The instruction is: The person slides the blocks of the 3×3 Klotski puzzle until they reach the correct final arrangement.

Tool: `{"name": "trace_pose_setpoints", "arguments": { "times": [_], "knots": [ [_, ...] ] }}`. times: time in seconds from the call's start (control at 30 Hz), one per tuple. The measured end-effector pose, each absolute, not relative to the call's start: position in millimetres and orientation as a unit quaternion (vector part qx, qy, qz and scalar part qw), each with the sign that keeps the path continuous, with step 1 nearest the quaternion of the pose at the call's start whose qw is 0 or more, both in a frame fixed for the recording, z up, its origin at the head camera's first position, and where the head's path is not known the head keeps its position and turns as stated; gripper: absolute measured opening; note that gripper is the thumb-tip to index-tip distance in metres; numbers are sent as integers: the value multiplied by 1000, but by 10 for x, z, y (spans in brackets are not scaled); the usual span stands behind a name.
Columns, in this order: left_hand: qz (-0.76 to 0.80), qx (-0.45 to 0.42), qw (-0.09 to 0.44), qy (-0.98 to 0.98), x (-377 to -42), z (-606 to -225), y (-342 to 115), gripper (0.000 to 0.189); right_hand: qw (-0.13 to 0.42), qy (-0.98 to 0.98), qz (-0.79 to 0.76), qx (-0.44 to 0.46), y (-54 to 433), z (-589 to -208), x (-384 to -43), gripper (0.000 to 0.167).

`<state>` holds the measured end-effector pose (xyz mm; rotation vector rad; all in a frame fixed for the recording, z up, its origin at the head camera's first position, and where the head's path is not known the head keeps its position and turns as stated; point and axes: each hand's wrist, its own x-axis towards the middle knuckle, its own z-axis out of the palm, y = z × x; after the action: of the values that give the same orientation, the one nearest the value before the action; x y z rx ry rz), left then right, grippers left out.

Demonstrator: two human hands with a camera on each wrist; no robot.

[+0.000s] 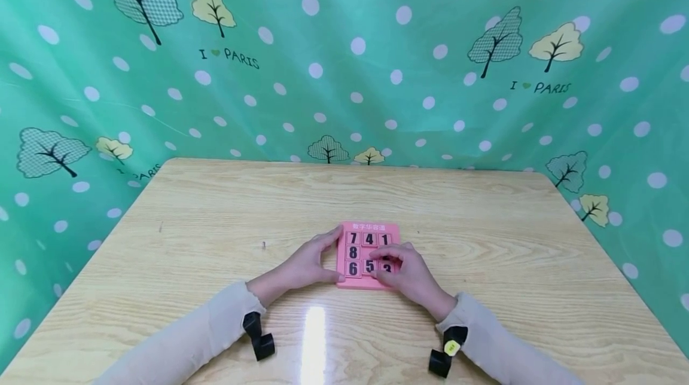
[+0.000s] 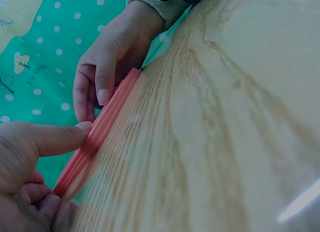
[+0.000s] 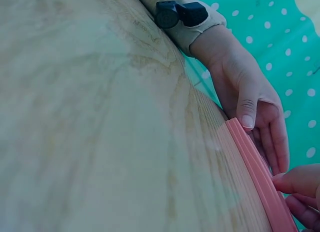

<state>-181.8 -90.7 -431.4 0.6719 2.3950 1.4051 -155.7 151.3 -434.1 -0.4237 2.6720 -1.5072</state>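
Pink number slide puzzle (image 1: 359, 283) on the wood-grain desk (image 1: 204, 223), around mid-width, between the two hands. Left hand (image 1: 307, 264) grips its left side, thumb at the near corner, fingers at the far one. Right hand (image 1: 411, 274) over the right half, thumb and index fingertips by the 5 tile (image 1: 369, 266); pinching or only pressing, cannot tell.

Readable tiles: 7, 4, 1 along the top, 8 (image 1: 353, 252) mid-left, 6, 5 and a partly covered 3 (image 1: 387, 266) at the bottom. Right hand blocks the rest of the middle row. Both wrist views catch the puzzle edge-on, numbers not legible there.

Around: light sleeves on both arms, black wrist camera (image 1: 264, 347) on the left, another black camera (image 1: 441, 363) with a yellow sticker (image 1: 451, 347) on the right. Bright glare strip (image 1: 314, 346) on the desk between the forearms. Green polka-dot curtain (image 1: 344, 44) behind, printed trees, "I PARIS" lettering with hearts.
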Motion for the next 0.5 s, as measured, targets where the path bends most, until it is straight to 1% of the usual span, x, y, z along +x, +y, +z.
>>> {"name": "trace_pose_setpoints", "arguments": {
  "times": [0.1,0.5],
  "knots": [
    [488,234,139,830,-1825,-4316,-907,99,20,869,-476,-135,1515,-4336,-1577,28],
    [485,228,140,832,-1814,-4312,-910,98,26,869,-478,-127,1514,-4349,-1672,33]
  ]
}}
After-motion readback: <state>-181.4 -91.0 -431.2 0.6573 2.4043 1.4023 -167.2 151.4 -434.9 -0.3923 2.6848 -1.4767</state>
